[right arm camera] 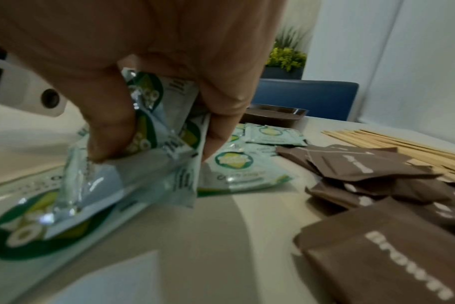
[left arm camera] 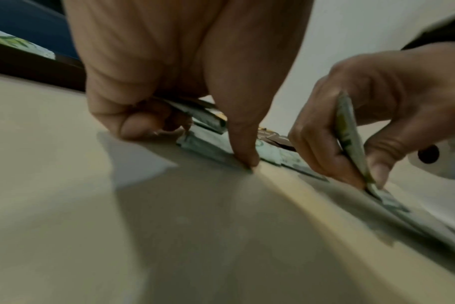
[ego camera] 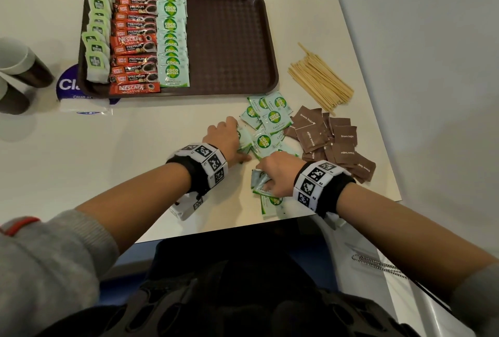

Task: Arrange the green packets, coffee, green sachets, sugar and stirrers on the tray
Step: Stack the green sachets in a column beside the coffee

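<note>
1. Centrally, on the table (ego camera: 151,131): loose green sachets (ego camera: 272,117) scattered near the tray's (ego camera: 232,39) near edge, both hands down among them.
2. Left hand (ego camera: 225,138) at the left edge of that scatter: fingers curled round a few sachets, thumb tip pressed down on the edge of one lying flat, per the left wrist view.
3. Right hand (ego camera: 275,172) nearer than the left: thumb and fingers (right arm camera: 221,115) pinching a small stack of sachets (right arm camera: 159,131) on edge, lower corners touching the table; more sachets flat beneath and beside.
4. On the tray, left half filled in three columns running far to near: green packets (ego camera: 97,31) along the left rim, coffee (ego camera: 135,45) sticks in the middle, sachets (ego camera: 172,39) on the right. Right half of the tray bare.
5. Sugar (ego camera: 332,139): brown packets heaped on the table right of the loose sachets, some overlapping, touching the sachets at the heap's left side.
6. Stirrers (ego camera: 321,80): wooden bundle lying on the table right of the tray and beyond the sugar.
7. Far left of the table: paper cups (ego camera: 21,63) lying on their sides, and a napkin pack (ego camera: 81,101) partly under the tray's near left corner.
</note>
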A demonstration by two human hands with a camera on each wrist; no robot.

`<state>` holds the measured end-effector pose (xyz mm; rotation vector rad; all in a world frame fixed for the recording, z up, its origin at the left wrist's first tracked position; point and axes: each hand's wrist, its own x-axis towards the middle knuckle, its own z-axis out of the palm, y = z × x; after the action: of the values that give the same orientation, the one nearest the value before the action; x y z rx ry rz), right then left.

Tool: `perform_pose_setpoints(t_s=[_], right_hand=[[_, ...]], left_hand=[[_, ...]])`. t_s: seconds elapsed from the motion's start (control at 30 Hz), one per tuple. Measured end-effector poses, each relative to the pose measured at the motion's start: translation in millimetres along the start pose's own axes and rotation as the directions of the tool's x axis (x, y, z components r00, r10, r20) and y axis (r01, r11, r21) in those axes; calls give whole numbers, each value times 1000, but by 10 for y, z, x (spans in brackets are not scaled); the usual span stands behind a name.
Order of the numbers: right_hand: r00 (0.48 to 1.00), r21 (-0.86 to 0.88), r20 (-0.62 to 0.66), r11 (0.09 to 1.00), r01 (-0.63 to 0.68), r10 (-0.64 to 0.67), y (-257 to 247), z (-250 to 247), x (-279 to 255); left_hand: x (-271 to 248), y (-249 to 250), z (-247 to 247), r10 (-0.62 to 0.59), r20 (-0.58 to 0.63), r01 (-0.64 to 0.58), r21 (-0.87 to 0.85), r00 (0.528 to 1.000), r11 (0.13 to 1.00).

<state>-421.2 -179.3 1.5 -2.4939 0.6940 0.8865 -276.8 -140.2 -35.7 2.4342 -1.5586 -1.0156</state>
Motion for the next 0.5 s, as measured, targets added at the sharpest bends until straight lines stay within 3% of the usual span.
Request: perform_pose_setpoints(t_s=[0.13,0.3,0.4,0.5], right_hand=[[998,59,-53,998,-20,23,89,-141,10],[991,127,-136,991,31,-14,109,-306,64],[990,225,-143,973,40,-7,105,-438,104],[974,390,-226,916,91,0,70,-587,181]], left_hand=[[9,10,-30,-18,25,16,77,1000,997],[10,-104,-66,86,49,-87,34,995,996],[-1,-214,-220,54,57,-48,-97,997,994],[11,-360,-369,10,27,1,-390,1000,921]])
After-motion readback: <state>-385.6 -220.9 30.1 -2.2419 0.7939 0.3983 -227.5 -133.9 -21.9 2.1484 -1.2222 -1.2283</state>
